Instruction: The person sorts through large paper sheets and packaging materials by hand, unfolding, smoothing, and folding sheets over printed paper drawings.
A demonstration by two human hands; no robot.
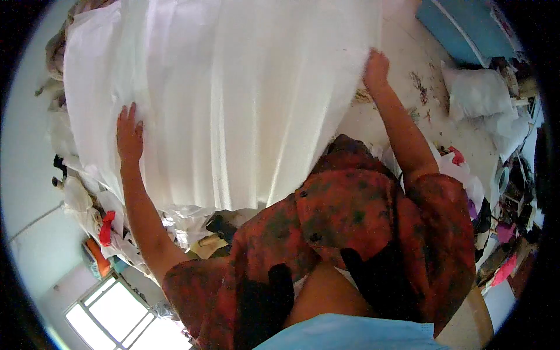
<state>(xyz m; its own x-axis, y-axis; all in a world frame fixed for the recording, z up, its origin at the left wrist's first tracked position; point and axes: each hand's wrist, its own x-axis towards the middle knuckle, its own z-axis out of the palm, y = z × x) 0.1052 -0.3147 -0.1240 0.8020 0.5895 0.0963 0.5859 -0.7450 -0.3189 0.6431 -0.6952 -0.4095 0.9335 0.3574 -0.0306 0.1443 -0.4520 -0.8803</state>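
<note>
A large white sheet (233, 105), with a woven plastic look and long folds, spreads across the upper middle of the view. On its left part lies my left hand (129, 135), flat, with the fingers stretched out and a little apart. My right hand (377, 69) is at the sheet's right edge, its fingers curled closed on that edge. The sheet's lower edge hangs in front of my red and dark patterned shirt (350, 210).
Right of the sheet, a pale floor (420, 70) carries dark scraps. Beyond are a blue box-like object (458, 32) and a stuffed white bag (478, 92). Mixed cloth and plastic clutter lies on both sides. A bright window (119, 312) is at lower left.
</note>
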